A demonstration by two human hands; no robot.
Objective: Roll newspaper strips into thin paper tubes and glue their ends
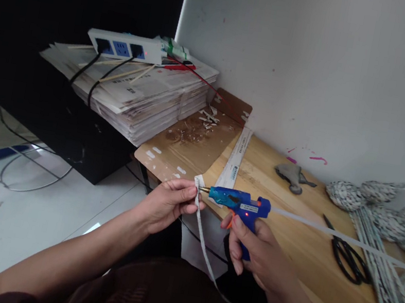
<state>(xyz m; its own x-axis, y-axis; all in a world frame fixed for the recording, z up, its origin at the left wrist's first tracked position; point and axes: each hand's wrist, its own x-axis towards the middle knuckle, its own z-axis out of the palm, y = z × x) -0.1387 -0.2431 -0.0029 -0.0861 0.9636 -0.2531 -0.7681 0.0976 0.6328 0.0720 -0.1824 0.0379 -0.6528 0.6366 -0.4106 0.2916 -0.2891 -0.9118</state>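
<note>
My left hand (173,203) pinches a narrow white paper strip (203,238) near its upper end, and the rest of the strip hangs down toward my lap. In my right hand (254,244) is a blue glue gun (239,200), gripped by its handle with a finger at the orange trigger. Its metal nozzle points left and meets the strip at my left fingertips; whether it touches cannot be made out. A long pale glue stick (314,226) sticks out of the gun's back end. A small red light glows on the gun's body.
A wooden table (275,159) holds black scissors (350,258), a grey cloth-like piece (294,177), several rolled paper sticks (373,270) and braided bundles (344,194). Left stands a newspaper stack (163,108) with a power strip (122,47) on top. Cardboard (171,151) carries paper scraps.
</note>
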